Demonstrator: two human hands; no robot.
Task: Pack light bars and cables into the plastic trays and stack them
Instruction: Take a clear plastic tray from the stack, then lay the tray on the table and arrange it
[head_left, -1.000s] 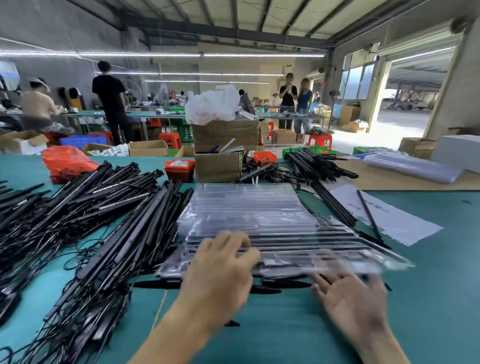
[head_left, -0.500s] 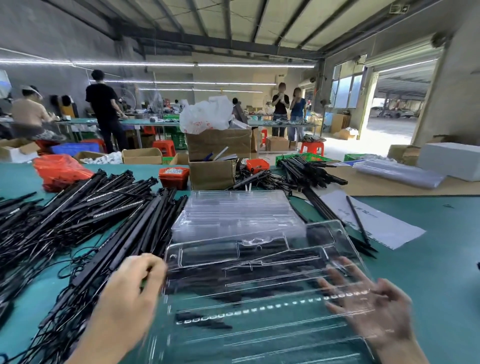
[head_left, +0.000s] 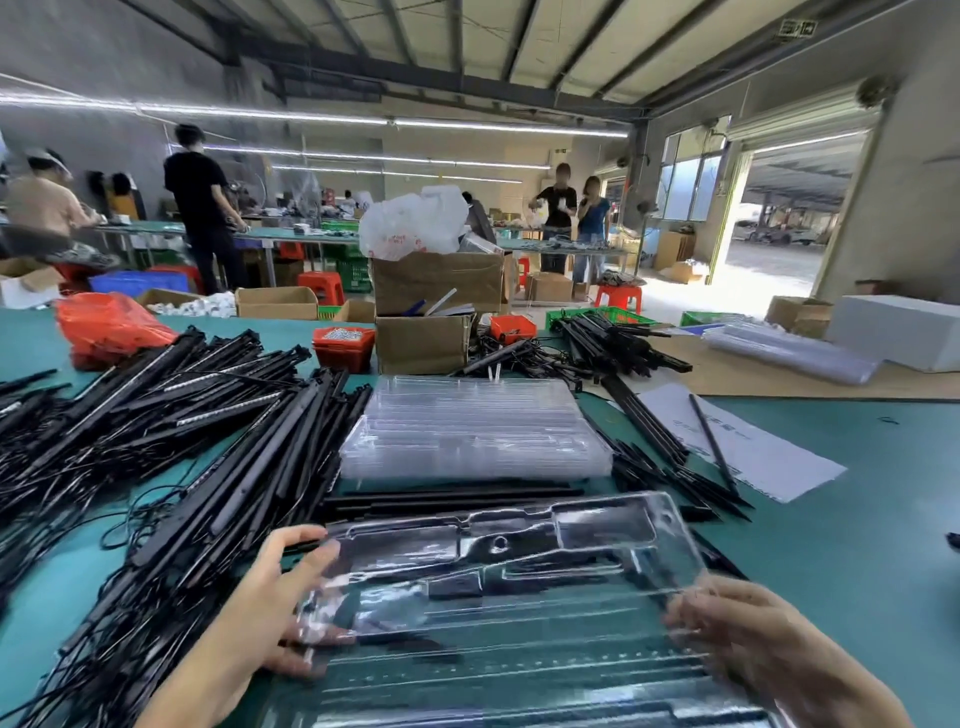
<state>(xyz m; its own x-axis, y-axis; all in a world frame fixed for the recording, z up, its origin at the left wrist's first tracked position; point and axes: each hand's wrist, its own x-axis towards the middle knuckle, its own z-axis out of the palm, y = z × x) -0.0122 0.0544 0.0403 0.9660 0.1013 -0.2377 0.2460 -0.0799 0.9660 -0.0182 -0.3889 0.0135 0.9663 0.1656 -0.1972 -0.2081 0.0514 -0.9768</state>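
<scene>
A clear plastic tray (head_left: 519, 587) lies near me on the green table, with moulded slots and black light bars showing through it. My left hand (head_left: 291, 603) grips its left edge, thumb under and fingers over. My right hand (head_left: 748, 634) holds its right edge; it is blurred. Behind the tray stands a stack of clear trays (head_left: 472, 431). A big heap of black light bars and cables (head_left: 171, 447) covers the table's left side. A few black bars (head_left: 447, 499) lie between the stack and the held tray.
More black bars (head_left: 618, 343) lie at the back right, and a white paper sheet (head_left: 748, 441) with a bar on it. Cardboard boxes (head_left: 421, 317), red bins (head_left: 343, 348) and an orange bag (head_left: 109, 327) line the far edge. People work at tables beyond.
The top tray has come off the stack and towards me, with both hands on its edges. The stack has stayed behind. The camera has tilted up slightly.
</scene>
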